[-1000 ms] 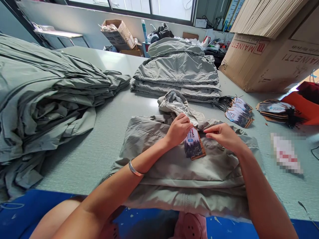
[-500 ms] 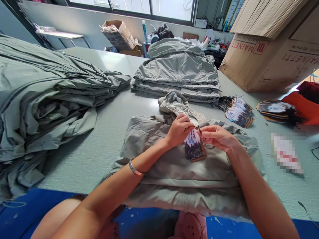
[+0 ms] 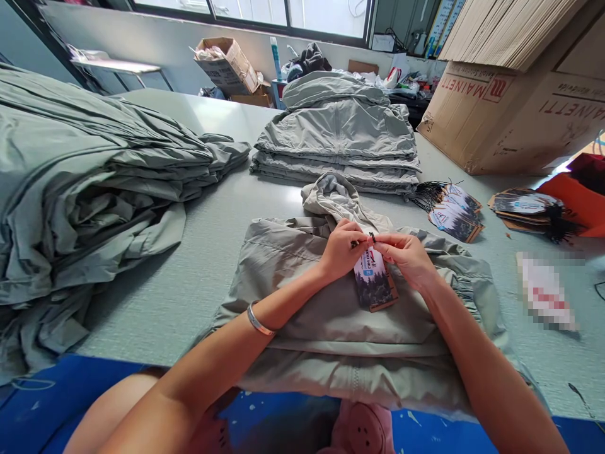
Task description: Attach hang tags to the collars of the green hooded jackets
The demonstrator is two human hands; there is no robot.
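On the tabletop (image 3: 189,284), near edge: I see one folded grey-green jacket (image 3: 331,321) lying flat, with its hood (image 3: 333,195) bunched at the far side.
Hang tag (image 3: 375,285): it lies face up on the jacket just below the collar. It is printed with a dark forest picture and sits between the two hands.
Black cord (image 3: 372,238): a short piece shows at the top of the hang tag, where the fingertips meet.
Left hand (image 3: 341,251): fingers are curled and pinched on the black cord. There is a metal bracelet (image 3: 258,320) on the wrist.
Right hand (image 3: 409,255): thumb and forefinger are pinched on the same cord, touching the left fingertips.
Hands, overall: I read them as drawn together and closed on the cord, both resting on the jacket.
Folded stack (image 3: 338,139): matching jackets, beyond the hood.
Loose pile (image 3: 85,176): unfolded jackets, far left.
Spare tags (image 3: 454,211): fanned out with black cords, right of the folded stack. A second bundle (image 3: 524,208) lies further right.
Cardboard box (image 3: 510,120): at the rear right of the tabletop.
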